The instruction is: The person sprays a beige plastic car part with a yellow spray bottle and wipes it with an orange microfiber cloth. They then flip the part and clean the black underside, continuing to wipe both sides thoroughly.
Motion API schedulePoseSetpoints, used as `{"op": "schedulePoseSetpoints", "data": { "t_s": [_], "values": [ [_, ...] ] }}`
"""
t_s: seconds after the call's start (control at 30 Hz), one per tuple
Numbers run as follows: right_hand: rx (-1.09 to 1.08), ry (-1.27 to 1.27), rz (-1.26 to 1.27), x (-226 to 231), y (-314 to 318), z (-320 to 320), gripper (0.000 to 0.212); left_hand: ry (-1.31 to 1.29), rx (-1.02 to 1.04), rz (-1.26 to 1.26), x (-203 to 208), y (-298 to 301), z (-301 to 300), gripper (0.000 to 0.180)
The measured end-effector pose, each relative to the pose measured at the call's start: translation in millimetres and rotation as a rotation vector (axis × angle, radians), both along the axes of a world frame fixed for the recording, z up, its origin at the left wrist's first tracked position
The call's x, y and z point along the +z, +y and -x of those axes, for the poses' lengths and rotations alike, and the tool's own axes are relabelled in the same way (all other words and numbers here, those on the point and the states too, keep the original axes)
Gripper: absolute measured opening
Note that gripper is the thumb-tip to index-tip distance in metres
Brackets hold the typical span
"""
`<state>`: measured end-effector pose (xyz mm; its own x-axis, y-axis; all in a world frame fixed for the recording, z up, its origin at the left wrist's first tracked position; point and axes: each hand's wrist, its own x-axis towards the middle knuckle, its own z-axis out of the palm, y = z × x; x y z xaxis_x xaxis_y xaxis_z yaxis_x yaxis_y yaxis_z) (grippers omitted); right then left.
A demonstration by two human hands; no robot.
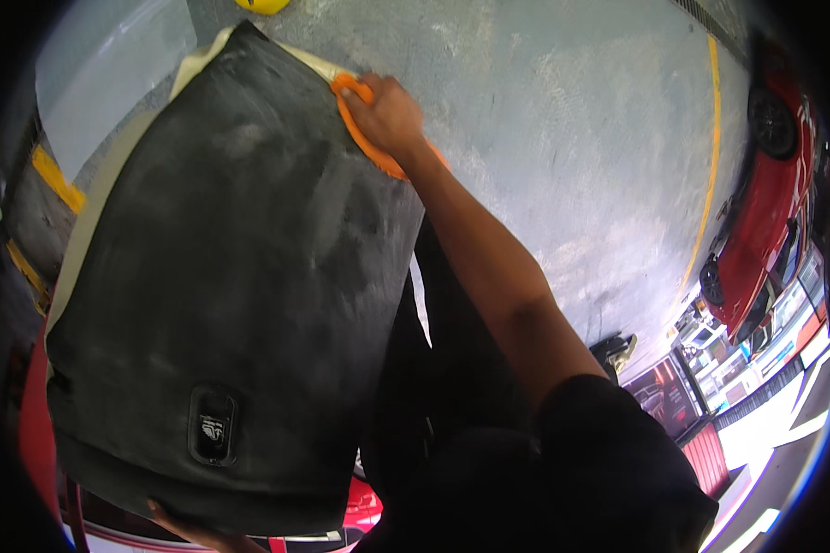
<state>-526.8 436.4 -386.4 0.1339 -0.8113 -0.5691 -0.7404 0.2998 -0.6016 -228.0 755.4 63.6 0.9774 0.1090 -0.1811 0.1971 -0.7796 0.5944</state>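
A large, dark, dusty board (240,230), like a car boot floor panel, takes up the left and middle of the head view. A recessed black handle (214,426) is set near its lower end, and a pale backing shows along its far and left edges. My right hand (387,115) is closed on an orange cloth (378,158), pressing it against the board's far right edge. At the near edge, my left hand (184,533) grips the board from below; its thumb shows, while the other fingers are mostly hidden.
Grey worn floor (563,138) stretches to the right, with a yellow line (710,166) on it. A red car (770,221) stands at the far right. Red bodywork (364,505) shows beneath the board's near end. Something round and yellow (263,5) lies at the top.
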Motion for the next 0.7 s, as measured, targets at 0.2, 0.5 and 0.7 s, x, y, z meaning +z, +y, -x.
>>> {"op": "schedulePoseSetpoints", "data": {
  "t_s": [0.2, 0.5, 0.7],
  "values": [
    [0.019, 0.123, -0.174, -9.0, 35.2, 64.6, 0.048, -0.008, -0.055, -0.031, -2.8, -13.0, -3.5, 0.072],
    [-0.095, 0.228, -0.017, 20.7, 45.5, 21.2, 0.038, -0.037, -0.276, -0.207, 7.8, 39.5, -37.3, 0.067],
    [-0.258, 0.142, 0.024, 165.9, 169.5, -2.7, 0.034, -0.148, -0.607, -0.435, 12.5, 58.1, -29.9, 0.064]
  ]
}}
